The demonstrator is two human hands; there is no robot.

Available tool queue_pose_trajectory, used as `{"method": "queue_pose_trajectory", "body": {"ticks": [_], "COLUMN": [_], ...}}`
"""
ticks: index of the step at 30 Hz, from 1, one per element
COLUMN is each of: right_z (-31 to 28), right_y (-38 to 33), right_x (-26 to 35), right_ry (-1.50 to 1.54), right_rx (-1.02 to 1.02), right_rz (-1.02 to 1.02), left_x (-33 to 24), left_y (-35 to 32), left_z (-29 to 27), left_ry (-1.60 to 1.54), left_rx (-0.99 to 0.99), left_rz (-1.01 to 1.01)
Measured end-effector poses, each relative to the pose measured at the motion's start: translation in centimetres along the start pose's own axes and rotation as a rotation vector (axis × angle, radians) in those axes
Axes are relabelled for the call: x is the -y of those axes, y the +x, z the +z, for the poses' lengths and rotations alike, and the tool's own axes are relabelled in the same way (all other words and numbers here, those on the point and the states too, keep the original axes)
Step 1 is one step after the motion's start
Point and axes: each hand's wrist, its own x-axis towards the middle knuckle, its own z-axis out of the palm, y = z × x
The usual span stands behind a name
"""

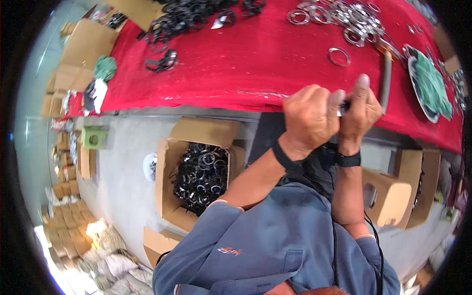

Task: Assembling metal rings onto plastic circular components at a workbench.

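Observation:
Above the front edge of the red-covered table, my left hand (312, 115) and my right hand (361, 110) are closed close together. My thumbs point up and away from me. Between them shows a sliver of a small dark and silver piece (344, 107); my fingers hide most of it, so its kind cannot be told. A hammer (386, 81) lies just beyond my right hand, its grey handle toward me. One loose silver metal ring (339, 57) rests past my hands, in front of a heap of similar silver rings (351, 19).
Black ring-shaped parts (191, 19) are heaped at the table's far left, with one black part (162, 61) apart. A green cloth (430, 86) covers a tray at right. Below the edge stand a carton (169, 196) of black and silver rings and a tan stool (393, 201).

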Motion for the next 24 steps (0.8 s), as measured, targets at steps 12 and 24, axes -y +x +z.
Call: {"method": "queue_pose_trajectory", "body": {"ticks": [12,24], "right_z": [1.9,-1.0], "right_y": [1.1,10.3], "right_x": [-3.3,-10.1], "right_ry": [0.121,-0.737], "right_rx": [0.172,0.414], "right_rz": [0.086,-0.335], "left_x": [8.6,30.8], "left_y": [3.6,9.3], "left_z": [-8.7,-16.6], "left_ry": [0.157,0.796], "left_rx": [0.287,0.19], "left_rz": [-0.031,-0.06]}}
